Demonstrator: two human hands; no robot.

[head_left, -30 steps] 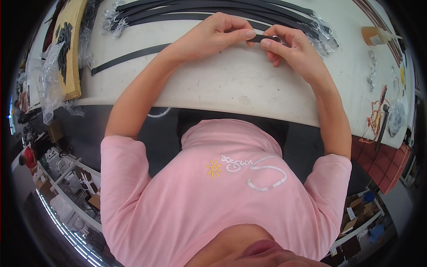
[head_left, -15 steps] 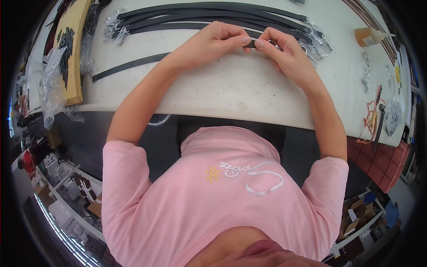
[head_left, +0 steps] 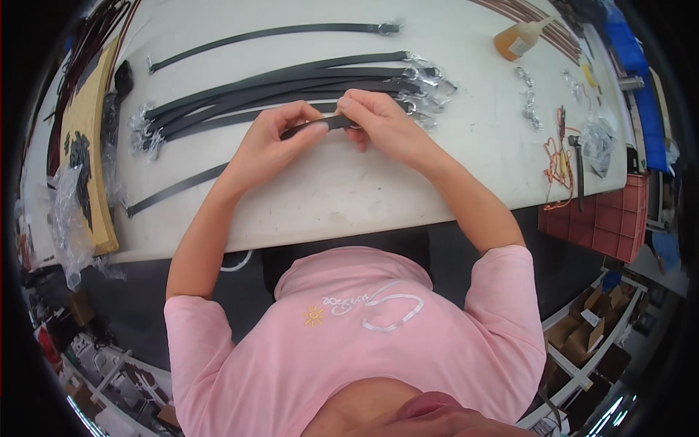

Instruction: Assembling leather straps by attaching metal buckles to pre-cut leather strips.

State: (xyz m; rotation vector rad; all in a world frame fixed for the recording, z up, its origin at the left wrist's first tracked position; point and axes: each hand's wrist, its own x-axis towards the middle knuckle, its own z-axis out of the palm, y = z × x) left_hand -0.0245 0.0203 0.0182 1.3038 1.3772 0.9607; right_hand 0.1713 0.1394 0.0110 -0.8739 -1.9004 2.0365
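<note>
Between my two hands is a flat black strap (head_left: 338, 122), its end section bridging the gap above the white table. My left hand (head_left: 280, 138) pinches it between thumb and fingers. My right hand (head_left: 378, 125) is closed on the end of the same strap, and the fingers hide what is at the tip. A black length (head_left: 178, 188) runs out from under my left forearm to the table's left; I cannot tell if it joins the held piece. Just beyond my hands lies a bundle of black straps (head_left: 277, 90) with plastic-wrapped metal fittings (head_left: 429, 91) at the ends.
A single black strap (head_left: 277, 33) lies beyond the bundle. At the left stands a yellow-edged board (head_left: 102, 211) with small black pieces and plastic film. To the right are an amber-liquid bottle (head_left: 515, 42), metal clasps (head_left: 528, 98), a hammer-like tool (head_left: 577, 171) and a red crate (head_left: 601, 218).
The view has shifted, showing more of the far table. More of the strap shows between my hands, and my right fingers now cover its end.
</note>
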